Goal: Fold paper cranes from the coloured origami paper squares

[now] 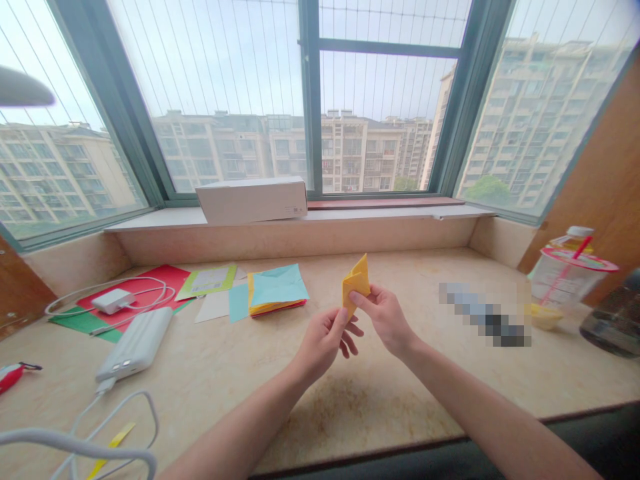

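Observation:
A folded piece of yellow-orange paper (357, 283) is held upright above the beige stone counter (320, 393), near its middle. My left hand (325, 339) pinches the paper's lower tip between thumb and fingers. My right hand (384, 317) pinches its lower right edge, thumb on the front. Both hands are closed on the paper and almost touch each other.
A stack of coloured paper sheets (274, 291) lies to the left, with red and green sheets (150, 283) beyond. A white power bank (136, 344), charger (113, 300) and cables sit at left. A white box (251, 199) rests on the sill. A plastic cup with straw (567, 275) stands at right.

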Motion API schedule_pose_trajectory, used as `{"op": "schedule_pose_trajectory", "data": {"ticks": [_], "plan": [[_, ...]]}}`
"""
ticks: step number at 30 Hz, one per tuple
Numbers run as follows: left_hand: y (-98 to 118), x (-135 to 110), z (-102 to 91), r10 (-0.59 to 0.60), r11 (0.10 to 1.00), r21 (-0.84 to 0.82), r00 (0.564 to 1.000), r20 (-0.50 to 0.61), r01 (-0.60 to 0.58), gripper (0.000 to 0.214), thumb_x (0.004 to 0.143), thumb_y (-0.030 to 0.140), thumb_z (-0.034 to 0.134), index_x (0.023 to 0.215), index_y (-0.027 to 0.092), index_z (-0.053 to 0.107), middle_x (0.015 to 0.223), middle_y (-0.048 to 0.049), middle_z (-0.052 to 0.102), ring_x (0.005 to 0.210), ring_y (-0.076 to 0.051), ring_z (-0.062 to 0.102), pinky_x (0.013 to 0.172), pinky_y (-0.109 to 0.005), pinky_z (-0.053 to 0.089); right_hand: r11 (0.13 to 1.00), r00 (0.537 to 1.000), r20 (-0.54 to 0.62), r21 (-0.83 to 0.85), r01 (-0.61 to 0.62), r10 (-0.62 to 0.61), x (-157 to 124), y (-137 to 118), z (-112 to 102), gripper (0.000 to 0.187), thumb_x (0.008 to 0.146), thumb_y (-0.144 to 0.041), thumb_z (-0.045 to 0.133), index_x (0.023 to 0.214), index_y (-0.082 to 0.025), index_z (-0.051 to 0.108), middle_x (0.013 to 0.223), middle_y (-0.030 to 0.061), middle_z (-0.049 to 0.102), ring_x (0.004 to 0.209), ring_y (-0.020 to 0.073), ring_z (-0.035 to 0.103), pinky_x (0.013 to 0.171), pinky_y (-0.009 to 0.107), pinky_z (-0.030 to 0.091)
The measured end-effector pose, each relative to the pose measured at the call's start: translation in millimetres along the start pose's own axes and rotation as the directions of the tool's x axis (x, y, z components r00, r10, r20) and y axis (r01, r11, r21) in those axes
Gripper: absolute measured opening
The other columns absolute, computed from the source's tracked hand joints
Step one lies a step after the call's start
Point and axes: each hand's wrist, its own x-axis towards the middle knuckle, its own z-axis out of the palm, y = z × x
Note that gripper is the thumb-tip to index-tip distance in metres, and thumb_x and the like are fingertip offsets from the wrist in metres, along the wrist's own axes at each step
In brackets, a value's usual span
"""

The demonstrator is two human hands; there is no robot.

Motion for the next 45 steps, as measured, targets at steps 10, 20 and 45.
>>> {"op": "schedule_pose_trajectory", "data": {"ticks": [10, 20, 45], "plan": [[10.5, -1.5, 0.1, -0.006, 0.998, -0.057, 1.0, -0.009, 0.006, 0.041, 0.089, 0.05, 0.054, 0.093, 0.009, 0.063, 0.096, -0.0158, 0.071, 0.051, -0.013, 0.064, 0.042, -0.022, 0.048, 0.999, 0.999, 0.025, 0.025, -0.028, 0.028, 0.5, 1.9, -1.5, 0.028, 0.075, -0.04, 0.075, 0.091, -0.018, 0.071, 0.087, 0.0044, 0.074, 0.078, 0.0182, 0.065, 0.075, 0.03, 0.048], [14.0, -4.7, 0.8, -0.046, 0.994, -0.096, 0.999, 0.01, 0.047, 0.042, 0.087, 0.049, 0.059, 0.097, 0.009, 0.065, 0.104, -0.0185, 0.071, 0.056, -0.015, 0.067, 0.045, -0.024, 0.051, 1.0, 1.0, 0.0, -0.021, -0.007, 0.007, -1.8, 1.4, 1.3, 0.031, 0.074, -0.043, 0.075, 0.092, -0.018, 0.07, 0.086, 0.005, 0.075, 0.079, 0.0207, 0.069, 0.073, 0.032, 0.051], [-5.6, 7.9, -12.7, 0.066, 0.958, 0.283, 0.998, -0.024, -0.056, 0.035, 0.088, 0.045, 0.056, 0.082, 0.012, 0.064, 0.083, -0.01, 0.073, 0.049, -0.014, 0.066, 0.042, -0.021, 0.048, 1.0, 1.0, 0.027, -0.013, -0.016, 0.016, 5.4, 12.3, -2.7, 0.032, 0.074, -0.048, 0.073, 0.079, -0.017, 0.067, 0.074, 0.002, 0.067, 0.065, 0.0153, 0.058, 0.062, 0.027, 0.046]]}}
